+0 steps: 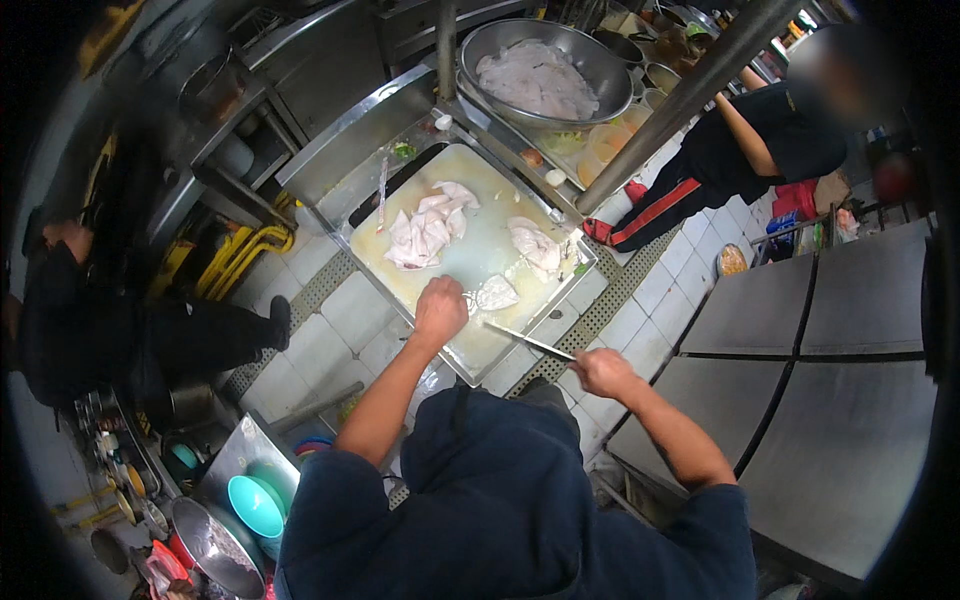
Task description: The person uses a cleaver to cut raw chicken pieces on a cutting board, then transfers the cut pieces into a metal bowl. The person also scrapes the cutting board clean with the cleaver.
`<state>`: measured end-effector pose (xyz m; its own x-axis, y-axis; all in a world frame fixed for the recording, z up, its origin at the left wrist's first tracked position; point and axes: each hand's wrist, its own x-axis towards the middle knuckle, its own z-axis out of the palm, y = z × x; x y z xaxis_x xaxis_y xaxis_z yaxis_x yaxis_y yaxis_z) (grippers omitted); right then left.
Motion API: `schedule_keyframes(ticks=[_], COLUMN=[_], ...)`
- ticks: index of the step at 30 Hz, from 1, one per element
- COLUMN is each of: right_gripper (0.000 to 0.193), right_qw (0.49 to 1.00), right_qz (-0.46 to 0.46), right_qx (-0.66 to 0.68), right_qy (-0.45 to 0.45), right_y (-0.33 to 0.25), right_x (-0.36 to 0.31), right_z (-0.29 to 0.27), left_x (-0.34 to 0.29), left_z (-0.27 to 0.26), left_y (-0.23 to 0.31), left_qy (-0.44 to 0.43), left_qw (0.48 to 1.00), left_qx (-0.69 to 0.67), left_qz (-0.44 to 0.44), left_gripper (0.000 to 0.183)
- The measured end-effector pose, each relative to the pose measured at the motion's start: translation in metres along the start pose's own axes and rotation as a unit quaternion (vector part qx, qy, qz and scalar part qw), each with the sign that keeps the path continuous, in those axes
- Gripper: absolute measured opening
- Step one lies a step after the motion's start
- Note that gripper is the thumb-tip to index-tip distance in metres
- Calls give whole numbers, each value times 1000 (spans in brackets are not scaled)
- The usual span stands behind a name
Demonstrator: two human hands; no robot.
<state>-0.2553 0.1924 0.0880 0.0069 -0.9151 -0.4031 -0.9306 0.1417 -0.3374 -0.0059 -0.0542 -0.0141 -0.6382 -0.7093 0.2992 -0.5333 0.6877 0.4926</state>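
A knife (530,341) is gripped by its handle in my right hand (605,373), at the near right edge of a pale cutting board (472,255). Its blade points left, its tip over the board. My left hand (441,310) rests at the board's near left side with fingers curled; what they hold, if anything, is hidden. Just right of those fingers lies a flat white piece of raw flesh (497,293), possibly squid. A larger heap of pale raw pieces (432,227) sits farther left on the board, and a smaller pile (535,247) is at its right.
Beyond the board stands a large metal bowl (545,75) of pale raw pieces. A metal post (690,105) slants beside it. One person (745,140) stands at the far right, another (150,330) at the left. Steel cabinets (780,370) flank my right; turquoise bowls (257,506) are lower left.
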Motion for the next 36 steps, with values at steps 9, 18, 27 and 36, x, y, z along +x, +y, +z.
schedule_keyframes(ticks=[9, 18, 27, 36], right_gripper=[29, 32, 34, 32], right_qw=[961, 919, 866, 880], right_qz=[128, 217, 273, 255], right_qx=[104, 247, 353, 325], right_qy=[223, 217, 226, 234], right_y=[12, -26, -31, -46], right_x=[90, 57, 11, 4], right_z=[10, 41, 48, 47], left_x=[117, 160, 127, 152], left_z=[8, 28, -40, -31], left_y=[-25, -48, -35, 11], left_qy=[-64, -151, -366, -602], left_qw=[995, 980, 772, 777], left_qx=[78, 124, -459, -182], left_qz=[-13, -49, -244, 29], left_gripper=[27, 19, 21, 25])
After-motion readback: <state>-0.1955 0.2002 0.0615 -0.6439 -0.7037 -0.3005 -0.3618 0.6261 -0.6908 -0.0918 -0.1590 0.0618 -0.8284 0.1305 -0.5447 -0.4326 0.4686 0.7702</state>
